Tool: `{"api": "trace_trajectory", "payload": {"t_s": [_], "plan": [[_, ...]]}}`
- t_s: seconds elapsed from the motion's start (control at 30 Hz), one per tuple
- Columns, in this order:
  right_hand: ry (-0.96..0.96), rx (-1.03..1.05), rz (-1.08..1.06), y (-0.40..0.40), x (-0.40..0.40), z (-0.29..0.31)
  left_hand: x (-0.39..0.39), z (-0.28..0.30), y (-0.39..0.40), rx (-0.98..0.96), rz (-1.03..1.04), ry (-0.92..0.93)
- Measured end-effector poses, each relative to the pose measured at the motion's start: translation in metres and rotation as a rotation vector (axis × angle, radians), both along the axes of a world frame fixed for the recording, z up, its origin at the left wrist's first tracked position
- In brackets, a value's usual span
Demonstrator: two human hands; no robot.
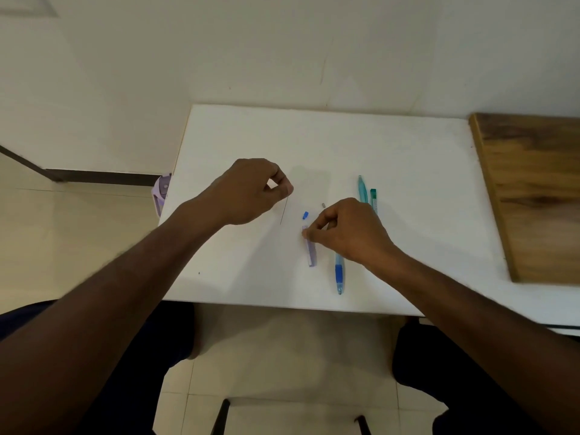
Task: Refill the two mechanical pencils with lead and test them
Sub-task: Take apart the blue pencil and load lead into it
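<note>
white table [392,171] | left hand [251,191] pinches lead stick [284,211] | right hand [348,230] pinches lead case [310,251]

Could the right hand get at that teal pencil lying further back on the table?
Probably yes. The teal pencil lies just beyond the right hand with nothing between them, but its fingers pinch the purple lead case, so they would have to let go first.

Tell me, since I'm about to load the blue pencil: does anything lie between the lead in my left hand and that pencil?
Yes. Between the lead pinched in the left hand and the blue pencil lie the lead case, touched by the right hand, and a small blue cap.
</note>
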State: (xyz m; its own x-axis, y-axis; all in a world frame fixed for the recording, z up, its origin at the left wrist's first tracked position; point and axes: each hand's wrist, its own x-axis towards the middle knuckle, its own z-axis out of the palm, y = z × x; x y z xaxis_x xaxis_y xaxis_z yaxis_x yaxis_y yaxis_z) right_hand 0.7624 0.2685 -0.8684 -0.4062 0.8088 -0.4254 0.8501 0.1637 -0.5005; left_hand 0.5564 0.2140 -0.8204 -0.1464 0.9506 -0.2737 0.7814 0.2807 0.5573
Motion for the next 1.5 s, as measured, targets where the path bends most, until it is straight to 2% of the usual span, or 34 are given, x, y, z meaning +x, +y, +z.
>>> {"api": "trace_trajectory", "payload": {"t_s": [0.3,0.4,0.53,0.7,0.9,1.27,1.5], "plan": [[0.070,0.196,0.009,0.012,0.021,0.015,0.006,0.002,0.003,0.007,0.016,-0.008],[0.006,0.261,0.021,0.021,0.033,0.026,0.007,0.002,0.005,0.019,0.046,-0.022],[-0.164,0.195,0.062,0.016,0.035,0.020,0.014,0.005,0.007,0.053,0.087,-0.121],[-0.153,0.113,0.000,0.014,0.029,0.017,0.023,0.010,0.009,0.119,0.124,-0.269],[-0.198,0.145,0.016,0.012,0.028,0.019,0.028,0.010,0.005,0.129,0.174,-0.448],[-0.300,0.231,0.119,0.006,0.026,0.021,0.032,0.011,0.005,0.125,0.192,-0.454],[-0.203,0.137,0.041,0.014,0.029,0.026,0.035,0.009,0.006,0.092,0.231,-0.550]]}}
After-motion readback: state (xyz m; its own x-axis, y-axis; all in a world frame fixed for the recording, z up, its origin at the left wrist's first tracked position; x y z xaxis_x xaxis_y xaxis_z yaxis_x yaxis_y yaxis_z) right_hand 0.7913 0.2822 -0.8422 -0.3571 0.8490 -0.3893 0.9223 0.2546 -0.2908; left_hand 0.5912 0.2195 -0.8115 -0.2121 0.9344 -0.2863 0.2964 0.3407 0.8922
